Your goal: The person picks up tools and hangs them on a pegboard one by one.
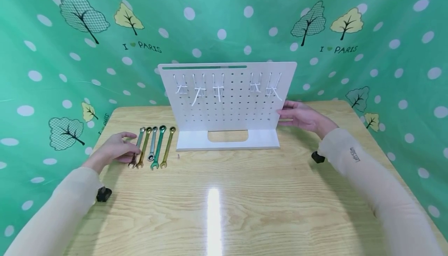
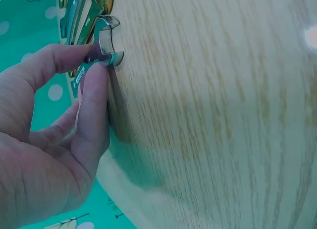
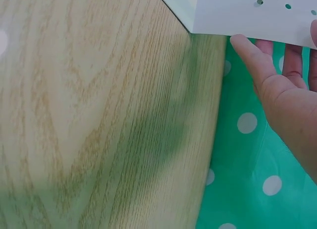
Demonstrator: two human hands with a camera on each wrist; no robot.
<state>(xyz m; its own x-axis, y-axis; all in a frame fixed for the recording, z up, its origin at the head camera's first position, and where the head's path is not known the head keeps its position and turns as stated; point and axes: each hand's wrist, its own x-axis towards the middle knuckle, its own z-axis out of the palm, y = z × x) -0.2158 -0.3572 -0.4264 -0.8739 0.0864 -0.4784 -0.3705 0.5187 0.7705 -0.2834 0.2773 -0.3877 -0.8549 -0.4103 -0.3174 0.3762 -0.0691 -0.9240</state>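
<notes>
Several combination wrenches lie side by side on the table's left part, some silver, some gold, one teal. At the leftmost one, a silver wrench, my left hand pinches the shank near the open end between thumb and finger. The left wrist view shows that open jaw just past the fingertips. A white pegboard stands on its base at the back, with several white hooks on its upper part. My right hand holds the board's right edge, its fingers partly hidden behind the board.
The wooden table ends close behind the pegboard, where a green dotted cloth hangs. A gold wrench lies nearest the board's base. A tiny reddish bit lies in front of the base.
</notes>
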